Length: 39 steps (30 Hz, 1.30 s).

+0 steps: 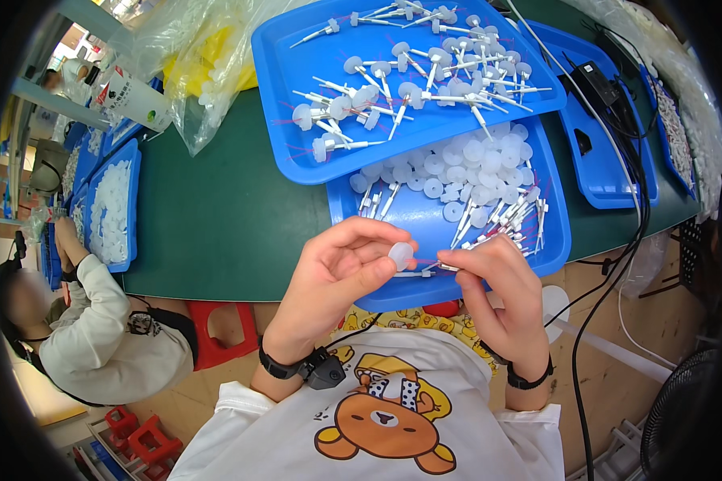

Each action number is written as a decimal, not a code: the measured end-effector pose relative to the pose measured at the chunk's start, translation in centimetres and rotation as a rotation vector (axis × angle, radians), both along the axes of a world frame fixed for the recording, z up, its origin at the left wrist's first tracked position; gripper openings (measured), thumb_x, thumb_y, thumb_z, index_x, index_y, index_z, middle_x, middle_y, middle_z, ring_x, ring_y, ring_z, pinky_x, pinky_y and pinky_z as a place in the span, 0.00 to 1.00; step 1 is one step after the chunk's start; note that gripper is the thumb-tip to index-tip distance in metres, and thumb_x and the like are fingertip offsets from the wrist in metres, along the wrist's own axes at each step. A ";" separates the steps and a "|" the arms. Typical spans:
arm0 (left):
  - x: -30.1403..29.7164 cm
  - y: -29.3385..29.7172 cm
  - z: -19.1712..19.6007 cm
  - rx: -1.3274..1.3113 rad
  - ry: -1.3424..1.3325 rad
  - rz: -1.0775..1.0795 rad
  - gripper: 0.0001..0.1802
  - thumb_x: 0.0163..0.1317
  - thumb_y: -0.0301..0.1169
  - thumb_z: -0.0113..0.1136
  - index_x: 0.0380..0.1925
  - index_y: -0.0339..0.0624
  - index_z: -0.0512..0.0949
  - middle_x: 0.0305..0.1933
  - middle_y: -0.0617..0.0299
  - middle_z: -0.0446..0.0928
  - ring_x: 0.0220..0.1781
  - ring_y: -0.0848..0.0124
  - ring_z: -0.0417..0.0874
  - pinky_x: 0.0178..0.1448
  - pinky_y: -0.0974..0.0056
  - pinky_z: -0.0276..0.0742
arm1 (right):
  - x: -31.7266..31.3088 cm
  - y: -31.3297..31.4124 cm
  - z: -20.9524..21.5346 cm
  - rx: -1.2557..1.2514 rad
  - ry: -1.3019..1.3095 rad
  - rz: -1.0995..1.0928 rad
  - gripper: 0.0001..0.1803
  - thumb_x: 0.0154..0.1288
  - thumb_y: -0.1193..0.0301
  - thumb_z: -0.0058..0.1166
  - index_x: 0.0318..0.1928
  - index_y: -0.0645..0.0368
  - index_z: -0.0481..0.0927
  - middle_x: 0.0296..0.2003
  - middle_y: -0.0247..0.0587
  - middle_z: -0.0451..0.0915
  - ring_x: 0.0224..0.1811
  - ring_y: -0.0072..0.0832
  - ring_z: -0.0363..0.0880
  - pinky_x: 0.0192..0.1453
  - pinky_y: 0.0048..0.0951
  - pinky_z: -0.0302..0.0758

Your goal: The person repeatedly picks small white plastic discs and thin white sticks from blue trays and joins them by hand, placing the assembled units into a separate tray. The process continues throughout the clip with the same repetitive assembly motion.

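Above the near edge of a lower blue tray (413,213), my left hand (329,268) pinches a round, frosted white plastic disc (400,256) between thumb and fingers. Just to its right, the fingertips of my right hand (497,284) are closed on a thin white stick (448,266) with fine reddish wire at its tip. The wire end points at the disc; whether they touch I cannot tell. Inside the lower tray lie a heap of similar discs (489,164) and a bundle of loose white sticks (501,223).
An upper blue tray (285,88) overlaps the lower one and carries sticks fitted with discs (409,94). Black cables (638,192) hang at the right by a power adapter (592,82). Plastic bags (217,72) lie back left. Another person (96,337) works at far left.
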<state>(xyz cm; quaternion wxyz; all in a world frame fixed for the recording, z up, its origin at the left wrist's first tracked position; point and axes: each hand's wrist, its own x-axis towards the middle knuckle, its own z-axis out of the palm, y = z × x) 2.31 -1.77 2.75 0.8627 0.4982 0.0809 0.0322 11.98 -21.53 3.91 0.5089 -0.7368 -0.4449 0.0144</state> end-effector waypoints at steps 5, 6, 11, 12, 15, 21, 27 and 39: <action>0.0 0.2 -0.1 -0.008 0.005 -0.008 0.18 0.67 0.27 0.64 0.53 0.30 0.74 0.53 0.49 0.79 0.53 0.66 0.83 0.61 0.61 0.79 | 0.2 -0.1 0.0 -0.022 -0.031 0.001 0.18 0.56 0.87 0.60 0.48 0.61 0.84 0.31 0.38 0.75 0.30 0.33 0.72 0.33 0.31 0.67; 0.0 0.1 -0.1 0.003 0.007 -0.003 0.18 0.67 0.26 0.63 0.53 0.30 0.74 0.53 0.49 0.79 0.53 0.66 0.83 0.61 0.61 0.79 | 0.2 -0.1 -0.1 -0.027 -0.063 0.001 0.19 0.55 0.87 0.60 0.48 0.61 0.84 0.32 0.38 0.75 0.31 0.33 0.72 0.34 0.31 0.67; 0.0 0.0 -0.3 -0.035 -0.048 -0.020 0.16 0.66 0.17 0.61 0.54 0.30 0.74 0.54 0.54 0.78 0.57 0.69 0.81 0.64 0.63 0.76 | -0.5 -0.4 0.2 -0.105 -0.239 -0.034 0.24 0.47 0.83 0.62 0.50 0.61 0.84 0.33 0.36 0.76 0.32 0.32 0.71 0.36 0.32 0.68; 0.0 0.0 -0.2 -0.008 -0.037 -0.014 0.17 0.66 0.17 0.61 0.54 0.30 0.74 0.54 0.54 0.78 0.57 0.69 0.81 0.63 0.64 0.77 | -0.6 -0.4 0.3 -0.122 -0.300 -0.060 0.25 0.46 0.82 0.63 0.49 0.61 0.85 0.34 0.35 0.77 0.33 0.31 0.71 0.36 0.32 0.68; 0.2 -0.4 -0.1 0.059 -0.018 0.002 0.17 0.65 0.16 0.62 0.53 0.29 0.75 0.54 0.54 0.78 0.57 0.70 0.80 0.62 0.64 0.77 | -0.8 -0.6 0.7 -0.159 -0.471 -0.124 0.25 0.43 0.77 0.63 0.48 0.59 0.86 0.36 0.34 0.78 0.34 0.30 0.72 0.38 0.32 0.69; 0.1 -0.9 -0.3 0.113 -0.050 0.007 0.18 0.62 0.14 0.64 0.53 0.29 0.76 0.55 0.54 0.77 0.55 0.70 0.79 0.59 0.65 0.77 | -1.0 -0.7 0.8 -0.147 -0.648 -0.141 0.22 0.42 0.74 0.63 0.44 0.58 0.88 0.40 0.35 0.81 0.38 0.30 0.75 0.39 0.32 0.71; 0.1 -1.2 0.0 0.164 -0.133 -0.039 0.18 0.59 0.14 0.66 0.50 0.31 0.79 0.54 0.54 0.77 0.56 0.69 0.80 0.60 0.64 0.78 | -0.8 -0.4 0.0 -0.011 -0.411 -0.093 0.23 0.45 0.75 0.69 0.46 0.65 0.85 0.33 0.37 0.81 0.32 0.31 0.77 0.34 0.31 0.72; 0.0 -2.1 0.4 0.280 -0.181 -0.009 0.16 0.55 0.12 0.68 0.45 0.30 0.82 0.50 0.50 0.80 0.54 0.65 0.83 0.60 0.63 0.80 | -1.1 -0.9 0.7 -0.071 -0.188 -0.100 0.12 0.51 0.77 0.72 0.35 0.64 0.82 0.23 0.39 0.76 0.21 0.34 0.75 0.24 0.32 0.68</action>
